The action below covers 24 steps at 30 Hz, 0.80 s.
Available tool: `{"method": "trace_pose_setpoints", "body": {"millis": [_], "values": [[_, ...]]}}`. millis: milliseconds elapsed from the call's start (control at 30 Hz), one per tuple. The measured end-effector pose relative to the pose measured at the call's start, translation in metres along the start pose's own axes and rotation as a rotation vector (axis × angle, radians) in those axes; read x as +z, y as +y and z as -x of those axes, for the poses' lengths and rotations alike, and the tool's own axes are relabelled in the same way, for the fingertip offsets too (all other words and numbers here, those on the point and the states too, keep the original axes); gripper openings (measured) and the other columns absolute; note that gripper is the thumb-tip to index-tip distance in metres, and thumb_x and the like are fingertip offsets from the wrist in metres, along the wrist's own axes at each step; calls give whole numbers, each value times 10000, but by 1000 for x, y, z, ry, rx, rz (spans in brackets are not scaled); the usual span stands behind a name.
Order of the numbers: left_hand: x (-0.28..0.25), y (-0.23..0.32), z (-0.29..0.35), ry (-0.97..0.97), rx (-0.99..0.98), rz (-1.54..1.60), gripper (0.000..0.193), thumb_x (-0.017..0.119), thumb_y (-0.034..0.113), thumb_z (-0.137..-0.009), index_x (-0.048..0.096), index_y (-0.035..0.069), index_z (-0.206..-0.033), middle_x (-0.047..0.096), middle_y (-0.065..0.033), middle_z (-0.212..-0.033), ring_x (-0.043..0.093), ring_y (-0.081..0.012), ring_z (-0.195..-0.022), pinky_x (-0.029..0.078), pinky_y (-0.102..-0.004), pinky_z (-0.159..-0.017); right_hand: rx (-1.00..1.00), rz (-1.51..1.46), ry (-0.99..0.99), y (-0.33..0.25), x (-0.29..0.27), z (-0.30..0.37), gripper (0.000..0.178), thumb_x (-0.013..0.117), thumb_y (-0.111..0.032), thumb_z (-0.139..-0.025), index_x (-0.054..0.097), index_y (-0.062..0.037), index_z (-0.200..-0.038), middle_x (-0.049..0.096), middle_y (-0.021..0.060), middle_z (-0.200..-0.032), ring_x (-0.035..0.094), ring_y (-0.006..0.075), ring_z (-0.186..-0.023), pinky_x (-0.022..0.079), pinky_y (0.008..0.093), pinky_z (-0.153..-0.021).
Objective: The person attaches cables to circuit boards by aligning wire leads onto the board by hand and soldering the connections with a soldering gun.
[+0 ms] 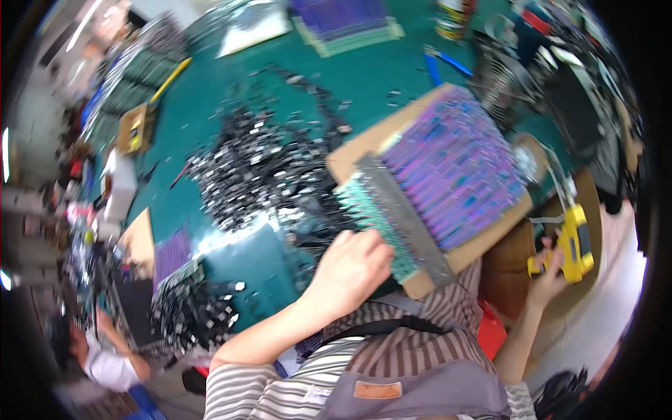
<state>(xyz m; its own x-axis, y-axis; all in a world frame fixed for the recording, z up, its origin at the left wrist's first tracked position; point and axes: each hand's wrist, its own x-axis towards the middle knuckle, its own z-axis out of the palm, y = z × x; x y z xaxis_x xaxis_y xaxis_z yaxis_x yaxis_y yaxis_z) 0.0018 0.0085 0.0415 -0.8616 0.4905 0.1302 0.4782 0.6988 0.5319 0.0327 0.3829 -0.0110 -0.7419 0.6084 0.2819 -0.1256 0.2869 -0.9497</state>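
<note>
My right hand (549, 276) is wrapped round a yellow gun-shaped hand tool (577, 241) with a dark panel, held right of the board. My left hand (353, 269) is closed at the near left edge of a row of small green ends (378, 227); what its fingers pinch, if anything, is hidden. Those ends stick out from under a grey bar (406, 217) laid across a tan board (350, 157). Beyond the bar, shiny purple strips (455, 168) lie side by side, the board tilted in front of me.
A heap of small black parts with shiny ends (259, 168) covers the green table (203, 84). Farther off lie blue-handled pliers (441, 64) and another purple strip set (343, 21). A metal coil (497, 94) stands at the right. Another person (112, 357) sits at lower left.
</note>
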Motion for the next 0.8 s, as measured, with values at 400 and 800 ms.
{"method": "trace_pose_setpoints", "body": {"millis": [400,800], "values": [[-130,-164,-39,534,-785,-105,311,690,292,-846,734,25,-1001,703,-221,-989,690,-338,-934,530,-413,-842,43,-203,-79,18,-8,9,367,464,-225,-1040,480,29,-1305,628,147,-978,446,77,-582,364,217,-556],[-137,-280,-90,303,-1173,-207,534,813,400,-707,718,16,-1067,719,-167,-1056,696,-290,-984,523,-407,-874,116,-227,-85,5,-3,15,382,441,-256,-1045,461,27,-1300,619,167,-1000,449,80,-585,380,222,-552]]}}
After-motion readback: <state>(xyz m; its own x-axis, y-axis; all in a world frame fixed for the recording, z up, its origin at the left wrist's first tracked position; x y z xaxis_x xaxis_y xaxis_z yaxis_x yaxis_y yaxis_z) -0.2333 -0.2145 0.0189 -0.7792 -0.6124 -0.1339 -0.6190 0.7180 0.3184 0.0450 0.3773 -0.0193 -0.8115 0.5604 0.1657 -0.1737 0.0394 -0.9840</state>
